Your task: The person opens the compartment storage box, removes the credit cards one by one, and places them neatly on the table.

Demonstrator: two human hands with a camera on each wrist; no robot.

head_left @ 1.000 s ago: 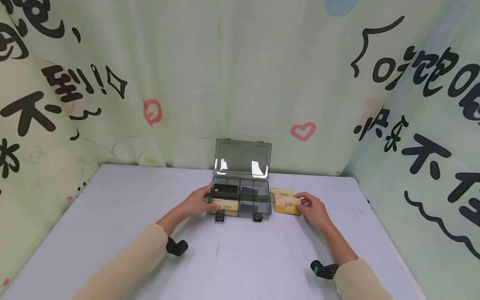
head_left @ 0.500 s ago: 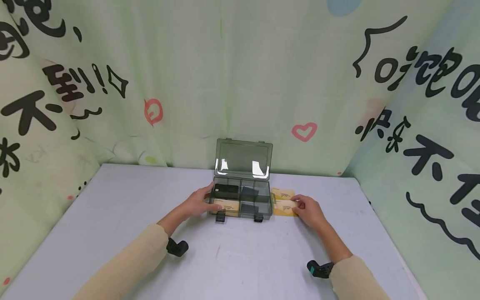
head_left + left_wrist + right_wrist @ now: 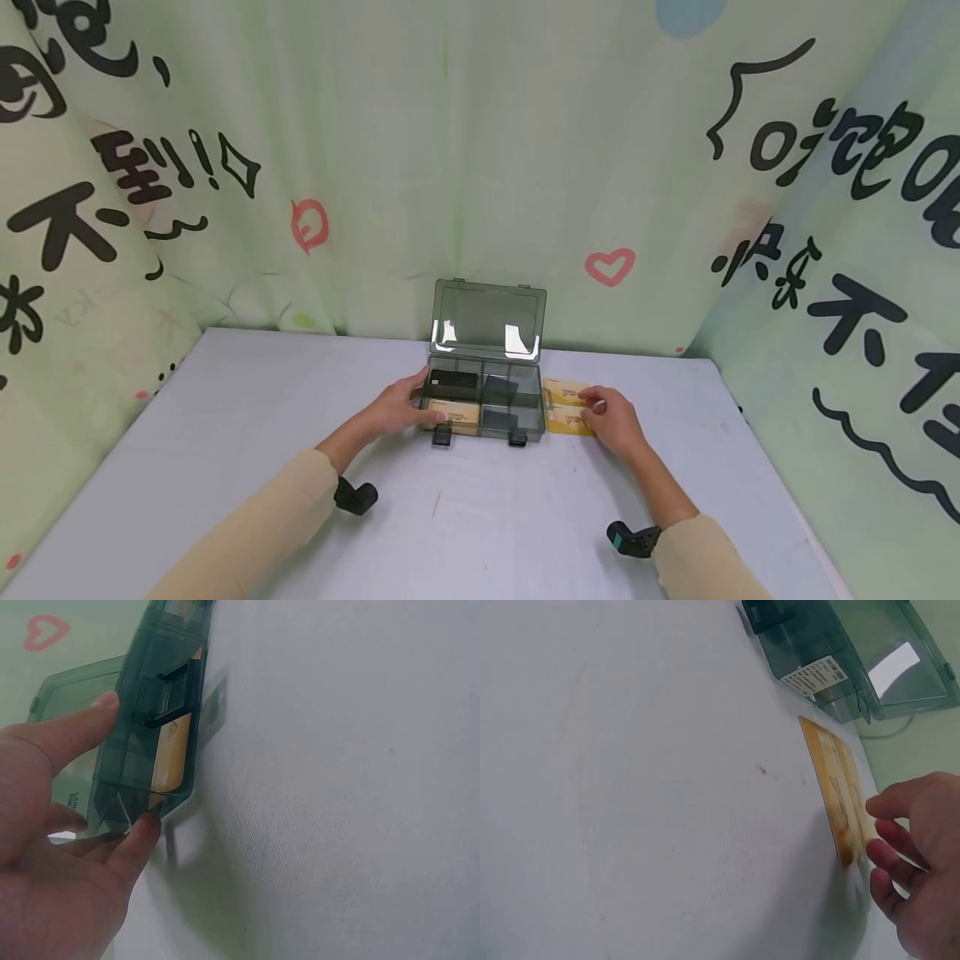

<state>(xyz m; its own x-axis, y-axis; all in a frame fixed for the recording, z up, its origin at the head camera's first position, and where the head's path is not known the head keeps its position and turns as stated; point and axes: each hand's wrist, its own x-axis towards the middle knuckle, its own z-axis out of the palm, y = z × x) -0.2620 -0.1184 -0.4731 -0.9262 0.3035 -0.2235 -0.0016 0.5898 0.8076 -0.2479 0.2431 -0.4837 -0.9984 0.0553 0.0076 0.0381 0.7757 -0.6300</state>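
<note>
Fingers touch two yellow cards beside one box

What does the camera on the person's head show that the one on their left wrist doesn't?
Only the head view shows the right hand on the yellow cards lying beside the box, the black card in a far compartment, and the printed curtain. Only the left wrist view shows the front latch close up and the thumb pressed against the box's wall. Both show the left hand, the smoky clear box, a yellow card inside and the white table.
</note>
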